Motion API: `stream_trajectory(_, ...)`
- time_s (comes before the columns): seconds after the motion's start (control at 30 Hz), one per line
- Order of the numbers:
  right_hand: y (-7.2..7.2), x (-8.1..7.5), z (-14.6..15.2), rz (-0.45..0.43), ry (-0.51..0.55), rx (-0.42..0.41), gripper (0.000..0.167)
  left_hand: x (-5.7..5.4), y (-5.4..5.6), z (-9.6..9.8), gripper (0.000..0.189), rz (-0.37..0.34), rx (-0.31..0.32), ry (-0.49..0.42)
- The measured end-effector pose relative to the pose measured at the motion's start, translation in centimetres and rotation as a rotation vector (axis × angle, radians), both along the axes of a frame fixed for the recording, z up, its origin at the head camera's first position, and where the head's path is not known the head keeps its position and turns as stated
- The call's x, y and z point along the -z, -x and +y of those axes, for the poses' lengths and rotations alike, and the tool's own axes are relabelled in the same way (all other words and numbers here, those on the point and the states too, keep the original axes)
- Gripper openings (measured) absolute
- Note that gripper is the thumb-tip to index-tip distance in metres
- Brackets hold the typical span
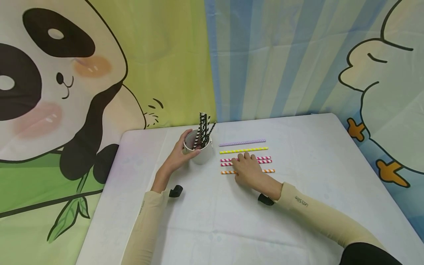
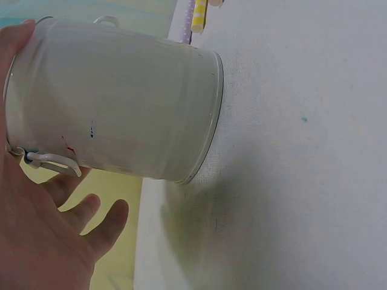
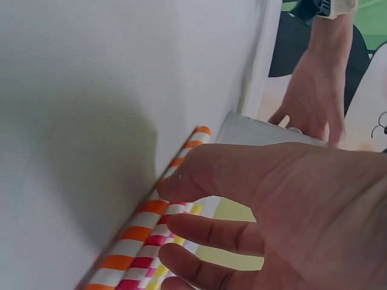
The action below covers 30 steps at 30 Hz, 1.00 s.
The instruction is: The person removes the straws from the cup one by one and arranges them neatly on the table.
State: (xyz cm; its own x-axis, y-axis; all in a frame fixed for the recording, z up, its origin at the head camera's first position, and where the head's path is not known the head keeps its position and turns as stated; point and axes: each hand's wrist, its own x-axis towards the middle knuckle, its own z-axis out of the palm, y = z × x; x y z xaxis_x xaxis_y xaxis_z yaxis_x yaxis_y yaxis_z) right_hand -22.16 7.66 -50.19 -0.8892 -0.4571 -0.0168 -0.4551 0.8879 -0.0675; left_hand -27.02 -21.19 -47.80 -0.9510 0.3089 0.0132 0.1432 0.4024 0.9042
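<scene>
White table point(image 1: 212, 221): straws point(image 1: 232, 151) are laid toward its far edge. Left wrist: the pail point(image 2: 121, 103) is gripped by the left hand point(image 2: 48, 229). Right wrist: the orange-striped straw point(image 3: 133, 232) is touched by the right hand point(image 3: 284, 205), fingers parted; probably light, crushable, best pinched mid-length.

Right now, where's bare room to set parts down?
Free: white table, right of coloured patterned straws, beyond the right beige sleeve; also in front, between it and the left beige sleeve. Crowded: the back middle, where the left hand holds a white cylindrical bucket and the right hand covers some straws.
</scene>
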Motion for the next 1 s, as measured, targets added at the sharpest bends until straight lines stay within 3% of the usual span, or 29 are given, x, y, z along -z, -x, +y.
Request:
stream_trajectory(0.17,0.3,-0.6,0.2,-0.028,0.039,0.006,0.019,0.2,0.1,-0.1,0.088,0.003,0.002,0.003)
stream_trajectory(0.3,0.7,-1.1,0.4,-0.036,0.144,0.008,0.015,0.2,0.1,-0.1,0.088,0.001,0.003,-0.003)
stream_trajectory(0.53,1.6,-2.0,0.5,-0.037,0.315,-0.031,0.024,0.3,0.2,-0.1,0.088,-0.001,0.009,-0.012)
stream_trajectory(0.7,2.2,-2.9,0.3,-0.075,0.431,-0.009,0.03,0.3,0.0,-0.1,0.088,-0.003,0.009,-0.009)
stream_trajectory(1.0,3.0,-3.5,0.3,-0.116,0.463,0.035,0.034,-0.2,0.0,0.0,0.087,-0.005,0.005,-0.011)
